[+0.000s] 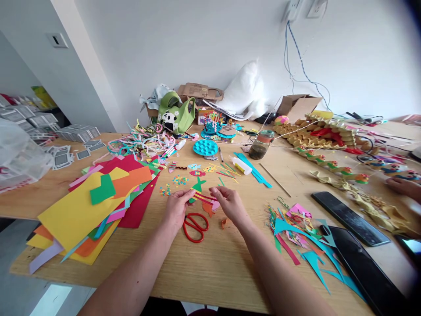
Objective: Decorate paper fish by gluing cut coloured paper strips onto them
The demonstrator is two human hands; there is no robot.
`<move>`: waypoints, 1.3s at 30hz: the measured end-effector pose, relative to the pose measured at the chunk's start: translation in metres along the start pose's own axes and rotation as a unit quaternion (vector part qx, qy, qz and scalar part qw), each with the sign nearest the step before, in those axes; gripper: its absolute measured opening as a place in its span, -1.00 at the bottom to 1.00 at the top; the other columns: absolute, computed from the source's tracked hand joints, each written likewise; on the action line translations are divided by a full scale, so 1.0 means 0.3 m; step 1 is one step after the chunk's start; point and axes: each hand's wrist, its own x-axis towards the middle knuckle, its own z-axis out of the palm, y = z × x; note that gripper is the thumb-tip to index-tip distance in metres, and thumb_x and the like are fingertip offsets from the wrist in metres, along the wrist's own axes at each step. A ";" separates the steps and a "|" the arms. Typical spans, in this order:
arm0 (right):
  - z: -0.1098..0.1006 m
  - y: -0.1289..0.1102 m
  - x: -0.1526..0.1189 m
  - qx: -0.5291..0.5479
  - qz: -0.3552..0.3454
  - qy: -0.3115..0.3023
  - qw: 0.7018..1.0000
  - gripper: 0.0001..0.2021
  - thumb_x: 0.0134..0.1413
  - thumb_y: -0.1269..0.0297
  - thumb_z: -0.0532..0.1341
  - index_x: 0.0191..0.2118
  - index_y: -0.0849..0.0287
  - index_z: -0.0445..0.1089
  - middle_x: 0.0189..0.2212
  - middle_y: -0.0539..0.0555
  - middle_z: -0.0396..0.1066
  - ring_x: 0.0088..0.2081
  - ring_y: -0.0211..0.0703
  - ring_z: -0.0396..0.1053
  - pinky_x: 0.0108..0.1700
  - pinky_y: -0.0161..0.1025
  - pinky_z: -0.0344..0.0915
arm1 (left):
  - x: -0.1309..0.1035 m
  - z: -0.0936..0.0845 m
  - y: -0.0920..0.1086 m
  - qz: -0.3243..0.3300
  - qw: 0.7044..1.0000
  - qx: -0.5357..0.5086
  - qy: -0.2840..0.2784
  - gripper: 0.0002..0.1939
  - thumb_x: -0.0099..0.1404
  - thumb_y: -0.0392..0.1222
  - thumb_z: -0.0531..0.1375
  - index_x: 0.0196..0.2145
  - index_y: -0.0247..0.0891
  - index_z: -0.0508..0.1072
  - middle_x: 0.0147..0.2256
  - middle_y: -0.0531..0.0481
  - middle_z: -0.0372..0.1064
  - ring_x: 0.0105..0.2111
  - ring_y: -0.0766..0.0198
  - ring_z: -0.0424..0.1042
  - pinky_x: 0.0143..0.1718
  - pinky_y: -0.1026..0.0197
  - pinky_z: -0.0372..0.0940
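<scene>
Pale wooden tabletop (210, 267), filling the lower and middle frame, strewn with craft material; at centre, a small paper cut-out figure with a green top, pink and yellow stripes and an orange base (202, 197), lying on the wood between both hands; left hand (176, 208), just left of centre, fingers pinched on the cut-out's left edge; right hand (228, 202), just right of centre, fingers pinched on the ends of the striped strips at the cut-out's right edge; red-handled scissors (195, 226), flat on the wood just below the cut-out, between the two forearms, untouched; loose stack of coloured paper sheets, yellow, orange, red and green (88, 206), at left of the frame, overhanging the near edge; heap of teal, pink and green paper offcuts (302, 239), at lower right; white glue bottle with a yellow label (241, 166), lying on its side above the hands; round teal moulded tray (205, 147), further up, centre; glass jar of dark liquid (259, 145), right of the tray; two long black slabs (348, 218), at lower right beside the offcuts; another person's hand (403, 186), at the right edge, resting on the wood.
</scene>
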 end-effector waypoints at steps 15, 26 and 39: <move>-0.115 0.067 0.340 -0.629 -0.147 -0.085 0.759 -0.72 0.21 0.47 0.03 -0.21 0.29 0.51 -0.19 0.33 0.46 -0.06 0.09 0.28 -0.07 -0.09 0.06 | 0.005 -0.004 0.018 -0.005 1.000 -0.015 -0.002 -0.66 -0.35 -0.15 0.50 -0.57 -0.32 0.56 -0.54 0.03 0.45 -0.55 0.39 0.35 -0.55 0.33 0.23; -0.065 0.071 0.413 -0.641 -0.133 -0.130 0.745 -0.73 0.14 0.51 0.06 -0.27 0.29 0.54 -0.21 0.36 0.49 -0.07 0.07 0.32 -0.10 -0.11 0.05 | 0.006 -0.004 0.019 -0.017 1.000 -0.001 -0.002 -0.66 -0.34 -0.12 0.49 -0.54 -0.30 0.58 -0.54 0.04 0.46 -0.57 0.40 0.35 -0.54 0.34 0.23; -0.168 -0.030 0.287 -0.359 -0.001 0.016 0.933 -0.72 0.08 0.27 0.02 -0.34 0.23 0.46 -0.41 0.13 0.51 -0.34 -0.10 0.42 -0.38 -0.27 0.22 | 0.004 -0.009 0.009 -0.010 0.998 0.035 -0.046 -0.67 -0.28 -0.07 0.48 -0.55 -0.31 0.58 -0.55 0.02 0.45 -0.59 0.39 0.36 -0.54 0.33 0.24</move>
